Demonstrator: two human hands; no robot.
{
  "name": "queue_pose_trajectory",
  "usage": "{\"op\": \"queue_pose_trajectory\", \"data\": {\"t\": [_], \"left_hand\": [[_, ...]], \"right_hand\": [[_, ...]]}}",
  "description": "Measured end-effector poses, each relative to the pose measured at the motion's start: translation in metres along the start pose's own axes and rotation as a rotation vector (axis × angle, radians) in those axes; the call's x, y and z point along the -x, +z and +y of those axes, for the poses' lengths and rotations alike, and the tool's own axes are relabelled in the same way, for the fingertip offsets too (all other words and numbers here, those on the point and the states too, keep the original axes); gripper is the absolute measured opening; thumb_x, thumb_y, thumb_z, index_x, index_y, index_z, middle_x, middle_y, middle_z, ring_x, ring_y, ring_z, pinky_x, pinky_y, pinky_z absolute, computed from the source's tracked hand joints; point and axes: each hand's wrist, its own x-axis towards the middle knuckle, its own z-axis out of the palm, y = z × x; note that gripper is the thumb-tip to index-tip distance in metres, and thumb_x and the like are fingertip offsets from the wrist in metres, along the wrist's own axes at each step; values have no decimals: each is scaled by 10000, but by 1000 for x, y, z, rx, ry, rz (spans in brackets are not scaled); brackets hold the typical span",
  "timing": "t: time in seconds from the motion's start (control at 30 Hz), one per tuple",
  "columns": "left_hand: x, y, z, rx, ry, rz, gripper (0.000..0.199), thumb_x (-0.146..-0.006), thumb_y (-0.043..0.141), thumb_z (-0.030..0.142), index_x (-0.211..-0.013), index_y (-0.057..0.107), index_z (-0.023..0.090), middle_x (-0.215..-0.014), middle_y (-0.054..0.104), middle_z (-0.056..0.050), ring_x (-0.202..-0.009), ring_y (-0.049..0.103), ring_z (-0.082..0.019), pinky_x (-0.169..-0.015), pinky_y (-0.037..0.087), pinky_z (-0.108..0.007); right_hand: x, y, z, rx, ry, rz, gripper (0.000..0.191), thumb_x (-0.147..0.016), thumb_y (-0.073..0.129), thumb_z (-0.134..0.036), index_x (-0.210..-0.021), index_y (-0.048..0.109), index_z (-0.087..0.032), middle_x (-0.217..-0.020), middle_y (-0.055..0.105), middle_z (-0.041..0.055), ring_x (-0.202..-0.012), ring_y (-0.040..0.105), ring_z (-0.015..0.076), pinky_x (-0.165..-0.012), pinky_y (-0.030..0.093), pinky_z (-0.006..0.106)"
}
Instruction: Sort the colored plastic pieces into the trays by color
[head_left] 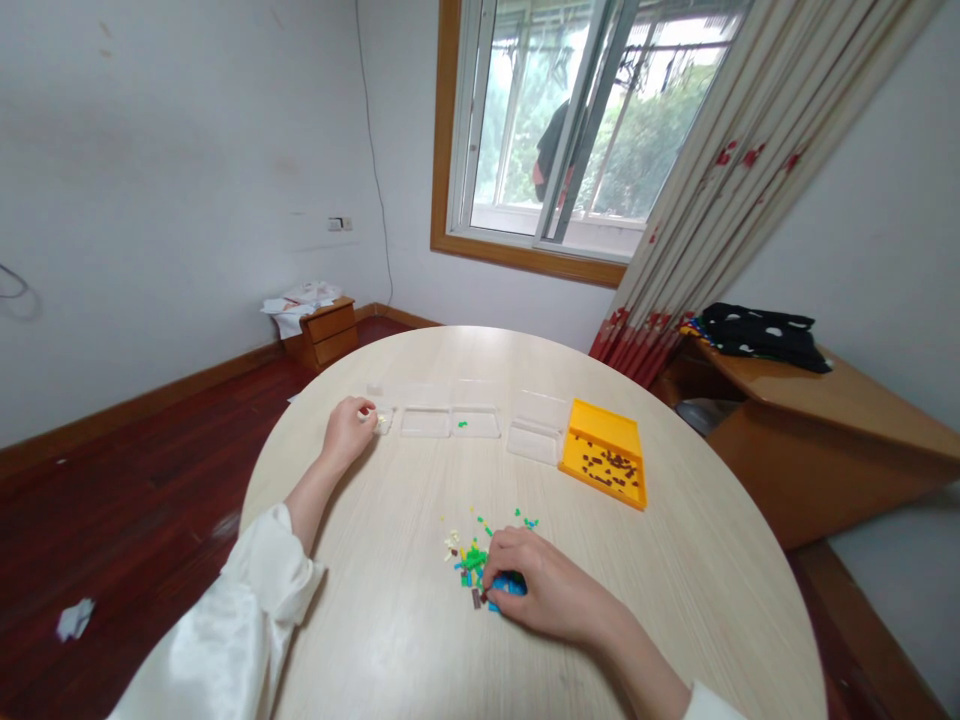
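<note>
My left hand (351,430) is at the far left of the table, its fingers curled together at a small clear box (387,428) that holds white pieces. What its fingertips hold, if anything, is too small to tell. Near the table's middle, my right hand (544,580) pinches at the edge of a loose pile of tiny building bricks (472,560), green, blue, yellow, white and brown. A brown brick (484,598) shows between its thumb and finger. Blue bricks (510,584) lie under the palm, partly hidden.
Two clear boxes (426,424) stand mid-table, one with green bricks (462,424) inside. Farther right are another open clear box (532,443) and an open yellow case (600,421) with many brown bricks. Beyond the round table (390,600) stands a wooden desk (862,420).
</note>
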Motion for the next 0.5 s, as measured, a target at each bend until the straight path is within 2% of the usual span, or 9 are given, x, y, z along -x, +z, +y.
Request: {"op": "queue_pose_trajectory", "data": {"t": [0.2,0.3,0.4,0.5], "left_hand": [[18,-12,30,182,133,5,161,-743,477,243,-753,611,156,-748,609,-44,-688,522,-161,-681,414,-271],[30,-14,46,284,216,-128,165,-756,478,271,-719,595,160,-705,586,-26,-637,477,-136,-634,389,-255],[44,-10,60,387,298,-400,181,-757,501,292,-666,573,153,-643,546,-7,-604,448,-120,-582,356,-239],[58,-7,73,447,353,-614,224,-759,509,294,-585,498,154,-575,450,27,-552,389,-96,-534,306,-222]], "right_hand": [[0,-3,-1,-71,16,94,148,-706,576,-56,-706,642,-189,-768,616,7,-786,562,141,-753,423,263],[0,-12,8,-137,40,215,101,-728,563,-89,-711,604,-180,-791,604,17,-763,562,138,-713,434,254],[1,-24,30,-95,61,488,67,-766,545,-160,-717,583,-186,-782,604,28,-762,565,161,-716,435,286],[6,-39,60,112,98,928,85,-776,555,-256,-729,592,-196,-788,618,44,-792,561,204,-770,414,356]]}}
